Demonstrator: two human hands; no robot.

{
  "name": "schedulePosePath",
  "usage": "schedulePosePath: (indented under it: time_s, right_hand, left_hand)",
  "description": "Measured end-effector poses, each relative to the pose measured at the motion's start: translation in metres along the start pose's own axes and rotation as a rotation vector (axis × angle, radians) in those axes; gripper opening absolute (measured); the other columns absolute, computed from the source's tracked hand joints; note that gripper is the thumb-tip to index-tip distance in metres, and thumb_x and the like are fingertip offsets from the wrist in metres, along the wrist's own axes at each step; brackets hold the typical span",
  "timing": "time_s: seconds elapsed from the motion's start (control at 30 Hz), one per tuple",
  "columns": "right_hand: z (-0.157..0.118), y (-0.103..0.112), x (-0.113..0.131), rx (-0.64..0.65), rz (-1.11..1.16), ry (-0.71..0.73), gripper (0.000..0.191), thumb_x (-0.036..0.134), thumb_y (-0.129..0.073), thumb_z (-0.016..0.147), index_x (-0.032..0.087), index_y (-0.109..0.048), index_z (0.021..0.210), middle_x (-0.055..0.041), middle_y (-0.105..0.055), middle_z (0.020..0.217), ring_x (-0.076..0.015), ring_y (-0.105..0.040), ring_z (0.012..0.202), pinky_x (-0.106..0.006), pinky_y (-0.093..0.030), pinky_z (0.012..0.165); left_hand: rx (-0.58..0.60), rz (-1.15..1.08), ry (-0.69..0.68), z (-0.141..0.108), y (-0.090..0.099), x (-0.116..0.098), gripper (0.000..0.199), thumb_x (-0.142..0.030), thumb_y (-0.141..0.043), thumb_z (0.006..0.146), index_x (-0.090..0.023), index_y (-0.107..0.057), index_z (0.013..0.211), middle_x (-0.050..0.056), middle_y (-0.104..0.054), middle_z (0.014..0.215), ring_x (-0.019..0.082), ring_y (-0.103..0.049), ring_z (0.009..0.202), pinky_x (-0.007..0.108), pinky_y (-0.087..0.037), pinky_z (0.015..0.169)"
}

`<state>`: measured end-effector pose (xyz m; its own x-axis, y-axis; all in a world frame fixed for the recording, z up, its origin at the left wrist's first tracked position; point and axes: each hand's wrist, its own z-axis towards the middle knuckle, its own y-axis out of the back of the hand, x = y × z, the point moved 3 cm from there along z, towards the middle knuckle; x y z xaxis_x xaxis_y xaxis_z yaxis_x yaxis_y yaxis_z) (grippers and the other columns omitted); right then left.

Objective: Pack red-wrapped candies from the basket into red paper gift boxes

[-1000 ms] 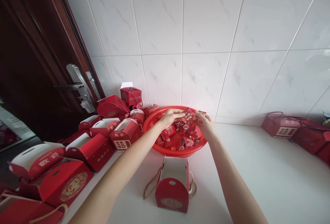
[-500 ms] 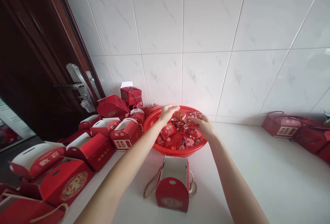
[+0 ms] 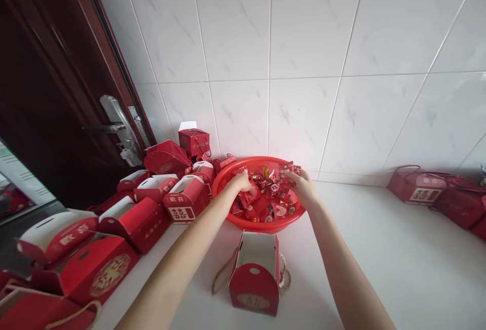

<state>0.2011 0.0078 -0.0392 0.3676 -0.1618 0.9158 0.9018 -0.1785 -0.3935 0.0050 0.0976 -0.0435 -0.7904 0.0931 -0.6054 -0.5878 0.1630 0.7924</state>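
Note:
A red plastic basket (image 3: 266, 227) stands against the wall, holding several red wrapped packets (image 3: 280, 210). Over its left part, my left hand (image 3: 242, 183) has its fingers closed on a red packet (image 3: 251, 194). My right hand (image 3: 302, 186), at the basket's right rim, pinches another red packet (image 3: 289, 172). In front of the basket is an open-topped red box (image 3: 253, 284) with a white inside and a rope handle hanging down at each side. Nothing shows inside the visible part of this box.
Many red boxes (image 3: 134, 221) crowd the left side, some open on top. More red boxes (image 3: 419, 184) stand at the right by the tiled wall (image 3: 304, 117). A dark door (image 3: 49, 67) with a metal handle is at the far left.
My left hand has moved down into the basket and closed on a packet. My right hand stays at the right rim, its packet now raised slightly.

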Motion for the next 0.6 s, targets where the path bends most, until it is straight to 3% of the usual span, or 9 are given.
schedulePosePath:
  time_s: [0.13,0.27,0.33,0.4,0.47,0.6]
  right_hand:
    - [0.0,-0.001,0.001,-0.021,0.013,0.016,0.021,0.027,-0.081,0.059,0.021,-0.068,0.075,-0.0034,-0.075,0.081,-0.0206,-0.071,0.072,-0.027,-0.056,0.057]
    - [-0.001,-0.002,0.002,-0.036,0.025,0.014,0.022,0.028,-0.081,0.06,0.021,-0.068,0.075,-0.0038,-0.074,0.075,-0.0208,-0.071,0.069,-0.028,-0.056,0.056]
    - [-0.002,-0.002,0.004,-0.033,0.024,0.011,0.021,0.028,-0.081,0.06,0.02,-0.069,0.076,-0.0037,-0.074,0.074,-0.0202,-0.07,0.066,-0.028,-0.055,0.054]
    - [-0.002,-0.003,0.004,-0.042,0.031,0.007,0.021,0.028,-0.08,0.059,0.02,-0.068,0.075,-0.0033,-0.074,0.073,-0.0198,-0.07,0.066,-0.027,-0.055,0.054]
    - [-0.002,-0.003,0.004,-0.052,0.034,0.004,0.021,0.028,-0.08,0.059,0.02,-0.068,0.074,-0.003,-0.074,0.074,-0.0198,-0.07,0.067,-0.028,-0.056,0.056]
    - [-0.001,-0.002,0.003,-0.046,0.021,0.004,0.023,0.029,-0.082,0.058,0.02,-0.068,0.075,-0.0028,-0.074,0.074,-0.0204,-0.07,0.068,-0.03,-0.057,0.059]
  left_hand:
    - [0.091,-0.108,-0.117,-0.009,-0.001,-0.016,0.027,-0.026,-0.086,0.057,-0.019,-0.06,0.065,0.001,-0.066,0.066,0.026,-0.066,0.085,0.029,-0.047,0.069]
    - [0.31,-0.521,-0.302,-0.016,-0.007,-0.037,0.033,-0.036,-0.077,0.075,-0.018,-0.069,0.102,0.006,-0.074,0.099,0.023,-0.069,0.091,0.03,-0.052,0.076]
    - [0.271,-0.472,-0.288,-0.015,-0.007,-0.038,0.029,-0.034,-0.067,0.084,-0.018,-0.068,0.109,0.008,-0.074,0.102,0.022,-0.071,0.089,0.031,-0.053,0.077]
    - [0.128,-0.228,-0.223,-0.011,-0.004,-0.03,0.018,-0.023,-0.066,0.082,-0.019,-0.07,0.099,0.008,-0.074,0.099,0.022,-0.07,0.089,0.031,-0.052,0.078]
    - [0.027,-0.022,-0.137,-0.007,-0.001,-0.018,0.01,-0.011,-0.069,0.071,-0.018,-0.069,0.078,0.008,-0.074,0.09,0.026,-0.069,0.09,0.032,-0.049,0.078]
    - [-0.014,0.109,-0.006,0.001,0.0,0.002,0.02,-0.002,-0.068,0.056,-0.018,-0.056,0.056,0.012,-0.07,0.074,0.035,-0.068,0.088,0.038,-0.047,0.074]
